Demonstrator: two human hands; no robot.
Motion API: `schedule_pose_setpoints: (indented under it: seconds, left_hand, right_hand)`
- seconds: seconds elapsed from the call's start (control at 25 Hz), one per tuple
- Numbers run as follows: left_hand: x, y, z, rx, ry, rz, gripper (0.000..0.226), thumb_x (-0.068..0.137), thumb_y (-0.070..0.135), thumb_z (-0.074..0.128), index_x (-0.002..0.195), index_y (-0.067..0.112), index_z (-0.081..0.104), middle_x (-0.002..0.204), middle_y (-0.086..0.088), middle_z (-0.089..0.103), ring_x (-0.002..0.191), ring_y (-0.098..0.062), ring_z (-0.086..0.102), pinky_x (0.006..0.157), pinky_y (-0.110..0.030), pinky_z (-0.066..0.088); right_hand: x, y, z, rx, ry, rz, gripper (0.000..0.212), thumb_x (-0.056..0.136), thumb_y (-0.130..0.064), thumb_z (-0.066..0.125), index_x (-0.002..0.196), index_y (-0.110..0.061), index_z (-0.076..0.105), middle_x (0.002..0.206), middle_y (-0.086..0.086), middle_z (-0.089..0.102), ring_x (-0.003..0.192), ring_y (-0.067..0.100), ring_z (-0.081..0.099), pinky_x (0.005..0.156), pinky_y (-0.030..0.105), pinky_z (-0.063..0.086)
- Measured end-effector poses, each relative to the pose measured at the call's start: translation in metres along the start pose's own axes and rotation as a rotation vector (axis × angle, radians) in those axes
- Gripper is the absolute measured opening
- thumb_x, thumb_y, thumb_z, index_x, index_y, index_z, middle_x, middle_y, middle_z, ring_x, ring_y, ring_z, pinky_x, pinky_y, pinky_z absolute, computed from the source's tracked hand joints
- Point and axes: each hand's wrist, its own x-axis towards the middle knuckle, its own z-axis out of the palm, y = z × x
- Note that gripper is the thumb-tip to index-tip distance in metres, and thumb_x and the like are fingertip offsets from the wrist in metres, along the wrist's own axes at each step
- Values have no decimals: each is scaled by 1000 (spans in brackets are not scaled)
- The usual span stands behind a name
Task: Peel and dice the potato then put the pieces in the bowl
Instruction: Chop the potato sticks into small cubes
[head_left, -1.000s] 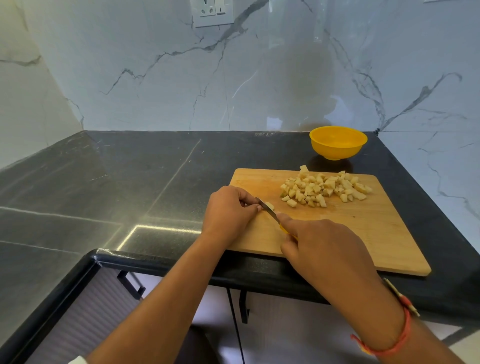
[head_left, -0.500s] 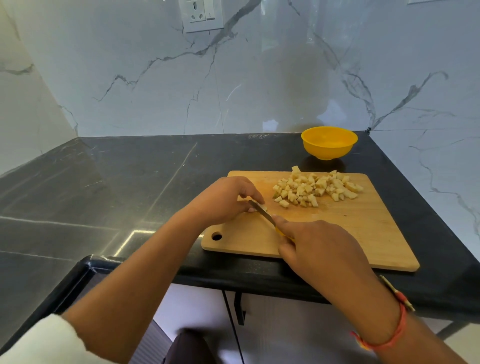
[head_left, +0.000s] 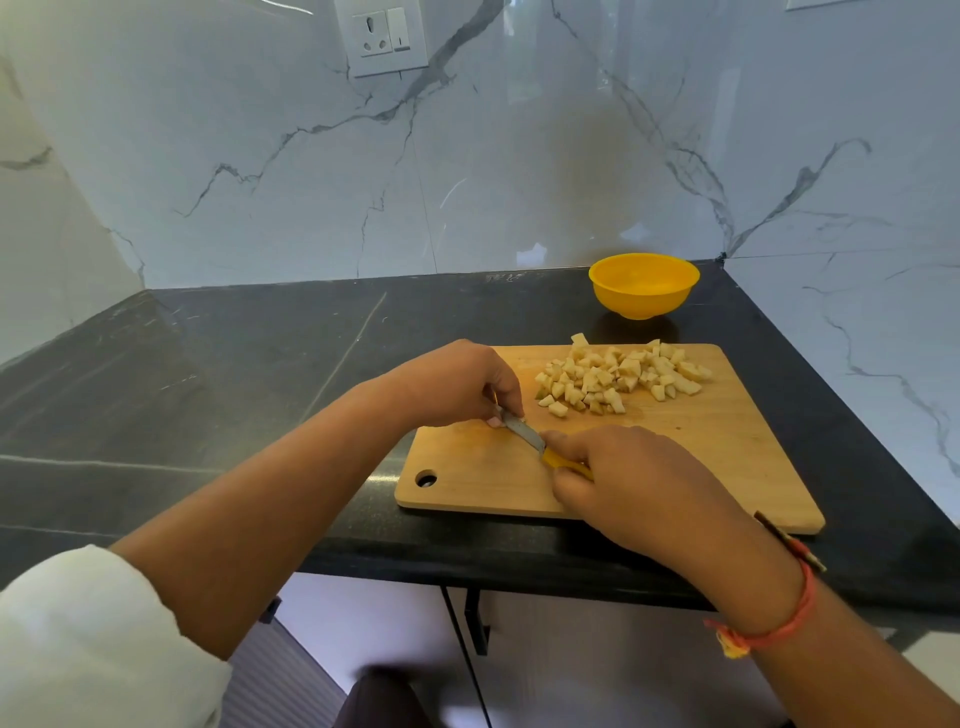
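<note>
A wooden cutting board (head_left: 727, 452) lies on the black counter. A heap of pale diced potato (head_left: 618, 379) sits on its far side. My right hand (head_left: 634, 483) grips a small knife (head_left: 524, 430) by its yellow handle, the blade pointing left and away. My left hand (head_left: 457, 384) curls over the blade's tip, its fingertips pinching a small potato piece that is mostly hidden. The yellow bowl (head_left: 644, 286) stands beyond the board by the wall and looks empty.
The dark stone counter (head_left: 234, 374) stretches left of the board. Marble walls close the back and right side. A socket plate (head_left: 382, 36) is on the back wall. The counter's front edge runs under my forearms, cabinet doors below.
The view has shifted, so the board's left end with its hole shows. My left hand has slid a little right along the blade; the knife stays low over the small piece.
</note>
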Motion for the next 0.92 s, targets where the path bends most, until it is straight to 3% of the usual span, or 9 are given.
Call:
schedule_pose_setpoints:
  seconds: [0.12, 0.24, 0.36, 0.48, 0.72, 0.84, 0.92]
  left_hand:
    - [-1, 1, -1, 24, -11, -2, 23, 88, 12, 72, 106, 26, 76, 105, 9, 70, 97, -8, 62, 89, -21, 48]
    - [0, 3, 0, 40, -16, -15, 24, 88, 11, 72, 107, 24, 76, 106, 7, 70, 99, -9, 62, 92, -24, 49]
    - [-1, 3, -1, 35, -15, -21, 24, 88, 11, 72, 108, 23, 76, 107, 7, 71, 98, -8, 63, 94, -25, 50]
    - [-3, 3, 0, 32, -15, -17, 24, 88, 11, 71, 109, 23, 75, 107, 6, 71, 98, -9, 64, 96, -27, 50]
    - [-8, 3, 5, 11, 20, -46, 27, 90, 14, 70, 114, 25, 73, 108, 9, 70, 98, -7, 62, 95, -26, 50]
    - [-16, 3, 13, -63, 128, -53, 28, 88, 20, 73, 115, 28, 70, 103, 18, 63, 94, -1, 59, 84, -15, 48]
    - [-21, 5, 19, -134, 231, -64, 25, 85, 24, 76, 107, 31, 68, 96, 23, 59, 90, 1, 58, 75, -10, 45]
  right_hand:
    - [2, 2, -7, 99, -49, 5, 48, 93, -44, 46, 141, -49, 43, 92, -16, 57, 70, 5, 53, 54, 22, 40]
    - [-4, -3, -8, 41, -35, 7, 51, 95, -43, 44, 144, -53, 34, 98, -13, 62, 74, 7, 55, 61, 25, 50]
    - [-17, -11, 2, -164, 54, -1, 58, 97, -40, 40, 147, -57, 15, 82, -9, 53, 74, 12, 52, 60, 30, 48]
    - [-26, -8, 4, -191, 92, 11, 58, 99, -39, 38, 147, -57, 11, 73, -11, 44, 70, 10, 49, 56, 29, 42]
    - [-30, 1, -2, -45, 64, 17, 52, 94, -47, 42, 143, -59, 26, 69, -15, 51, 64, 6, 51, 54, 24, 46]
    - [-25, 12, -8, 149, 0, 58, 46, 92, -50, 44, 136, -63, 37, 73, -19, 57, 65, 4, 58, 52, 18, 40]
    - [-23, 17, -9, 250, 7, 69, 42, 92, -52, 45, 132, -63, 42, 72, -22, 58, 71, -6, 58, 54, 16, 38]
